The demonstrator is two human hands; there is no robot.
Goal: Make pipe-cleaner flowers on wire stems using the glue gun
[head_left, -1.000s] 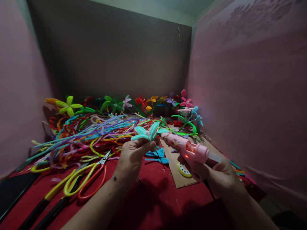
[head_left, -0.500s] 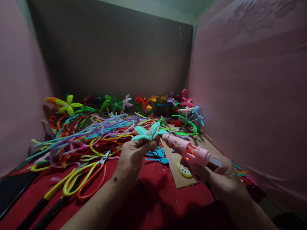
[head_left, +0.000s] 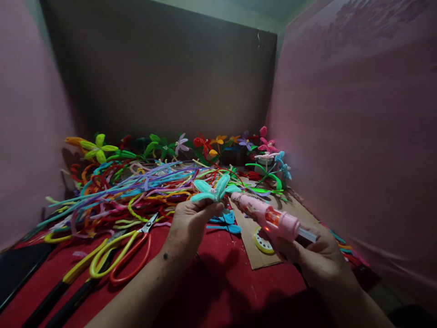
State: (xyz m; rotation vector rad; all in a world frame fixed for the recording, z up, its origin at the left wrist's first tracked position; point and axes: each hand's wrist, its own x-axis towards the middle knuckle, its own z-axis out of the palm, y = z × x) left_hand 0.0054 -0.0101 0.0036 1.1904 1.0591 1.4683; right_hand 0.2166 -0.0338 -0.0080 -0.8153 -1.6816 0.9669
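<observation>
Between the thumb and fingers of my left hand (head_left: 191, 228) is a mint-green pipe-cleaner flower (head_left: 215, 190), pinched near its base with the petals spread upward. My right hand (head_left: 312, 255) is wrapped round a pink hot glue gun (head_left: 262, 214), its small red light lit and a clear glue stick (head_left: 306, 234) poking from the back. The gun's nozzle points left, close to the flower's right petal; whether the two touch I cannot tell. Below the flower lie blue pipe-cleaner petals (head_left: 227, 228) on the red cloth (head_left: 218, 278).
A heap of coloured pipe cleaners (head_left: 136, 182) covers the left and middle. Red-handled scissors (head_left: 145, 246) and yellow-and-black pliers (head_left: 78, 269) lie at left. A cardboard sheet (head_left: 251, 248) carries a yellow disc (head_left: 262, 240). Finished flowers (head_left: 177, 144) stand along the back wall.
The flower in my left hand has shifted very slightly to the right. The glue gun has barely moved, its nozzle still by the flower.
</observation>
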